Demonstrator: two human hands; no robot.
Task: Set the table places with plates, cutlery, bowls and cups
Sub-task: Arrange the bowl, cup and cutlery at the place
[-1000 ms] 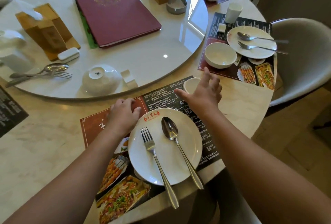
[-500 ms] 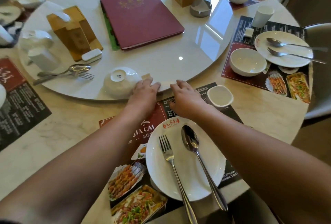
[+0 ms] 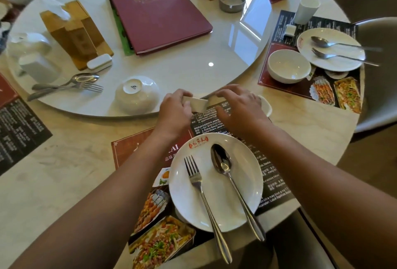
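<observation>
White ceramic rest (image 3: 198, 103) pinched in left grip (image 3: 175, 111) over turntable (image 3: 86, 105) rim, left end hidden by fingers. Right grip (image 3: 240, 107) slack and wide just beside it, contact unclear, masking most of cup (image 3: 267, 107). Nearer, plate (image 3: 247, 161) on placemat (image 3: 133, 148).

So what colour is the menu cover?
The menu is maroon with gold characters, in the head view.

Beige marble table (image 3: 64, 172), round turntable (image 3: 182, 71) on it; printed placemats (image 3: 133, 150) around
</observation>
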